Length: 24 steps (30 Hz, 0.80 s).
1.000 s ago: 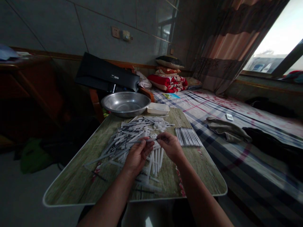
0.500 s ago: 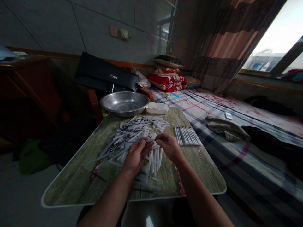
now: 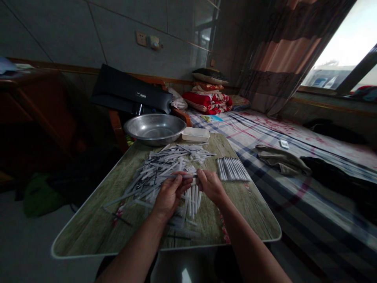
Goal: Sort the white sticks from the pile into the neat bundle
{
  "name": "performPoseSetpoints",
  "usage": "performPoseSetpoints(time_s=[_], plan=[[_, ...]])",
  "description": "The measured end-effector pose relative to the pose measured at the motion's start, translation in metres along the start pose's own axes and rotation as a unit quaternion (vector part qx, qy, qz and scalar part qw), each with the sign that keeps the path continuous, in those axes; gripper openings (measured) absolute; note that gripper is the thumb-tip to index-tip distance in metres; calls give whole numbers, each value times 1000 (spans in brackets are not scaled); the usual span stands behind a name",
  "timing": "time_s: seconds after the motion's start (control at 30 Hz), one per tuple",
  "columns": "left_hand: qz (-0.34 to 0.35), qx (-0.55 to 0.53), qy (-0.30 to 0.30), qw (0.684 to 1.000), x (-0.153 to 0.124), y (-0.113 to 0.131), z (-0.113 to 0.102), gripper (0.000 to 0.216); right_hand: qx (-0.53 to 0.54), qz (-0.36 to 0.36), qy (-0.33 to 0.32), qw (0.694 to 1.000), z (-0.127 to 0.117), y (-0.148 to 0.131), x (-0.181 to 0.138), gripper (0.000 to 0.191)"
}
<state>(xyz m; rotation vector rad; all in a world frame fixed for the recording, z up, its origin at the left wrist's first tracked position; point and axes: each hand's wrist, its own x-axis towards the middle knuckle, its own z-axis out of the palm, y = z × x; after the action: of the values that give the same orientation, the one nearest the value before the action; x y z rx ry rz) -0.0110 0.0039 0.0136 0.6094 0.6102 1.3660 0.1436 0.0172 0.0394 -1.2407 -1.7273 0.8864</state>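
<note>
I have one thin grey stick [image 3: 183, 176] pinched between my two hands, lying level just above the middle of the table [image 3: 88, 230]. My left hand [image 3: 168, 193] is curled nearly closed, thumb and fingertips gripping the stick's left part. My right hand [image 3: 209, 184] is curled the same way and nips the right end; nothing else is in either hand.

Right under and behind my hands lies one loose heap [image 3: 160, 167] of white and grey sticks, crossed every which way, far too many to count. Below my knuckles a small batch [image 3: 193, 198] lies side by side, pointing towards me; I make it about five, but they overlap. To the right, apart from the heap, is one neat row [image 3: 233, 169] of white sticks laid parallel, roughly a dozen, though they are too fine to count surely.

At the far edge of the table stand one metal basin [image 3: 154, 129] and, touching its right side, one shallow white tray [image 3: 196, 135]. On the bed to the right lies one crumpled cloth [image 3: 281, 159].
</note>
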Motion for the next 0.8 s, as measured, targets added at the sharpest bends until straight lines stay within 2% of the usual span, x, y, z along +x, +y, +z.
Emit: performPoseSetpoints(time_s=[0.13, 0.2, 0.23, 0.33, 0.4, 0.43, 0.53, 0.63, 0.67, 0.8], plan=[[7, 4, 18, 1000, 2, -1, -2, 26, 48, -43, -8, 998, -2, 3, -1, 15], [8, 4, 23, 1000, 2, -2, -3, 26, 37, -44, -3, 998, -2, 3, -1, 11], [7, 4, 21, 1000, 2, -2, -3, 26, 28, -38, -8, 999, -1, 2, -1, 12], [0, 6, 11, 1000, 2, -1, -2, 27, 16, -7, -33, 999, 0, 1, -1, 36], [-2, 9, 5, 1000, 1, 0, 0, 27, 30, 12, -37, 999, 0, 1, -1, 46], [-1, 10, 5, 1000, 0, 1, 0, 27, 42, 13, -34, 998, -1, 1, -1, 44], [2, 8, 18, 1000, 0, 1, 2, 27, 81, -17, -29, 996, -2, 3, -2, 19], [3, 10, 24, 1000, 1, 0, 1, 28, 72, -24, -27, 997, -2, 4, -2, 12], [3, 13, 22, 1000, 1, 0, 1, 28, 57, -19, -28, 998, -2, 4, -2, 12], [2, 22, 10, 1000, 0, -1, 0, 28, 22, -7, -36, 999, -1, 3, -1, 38]])
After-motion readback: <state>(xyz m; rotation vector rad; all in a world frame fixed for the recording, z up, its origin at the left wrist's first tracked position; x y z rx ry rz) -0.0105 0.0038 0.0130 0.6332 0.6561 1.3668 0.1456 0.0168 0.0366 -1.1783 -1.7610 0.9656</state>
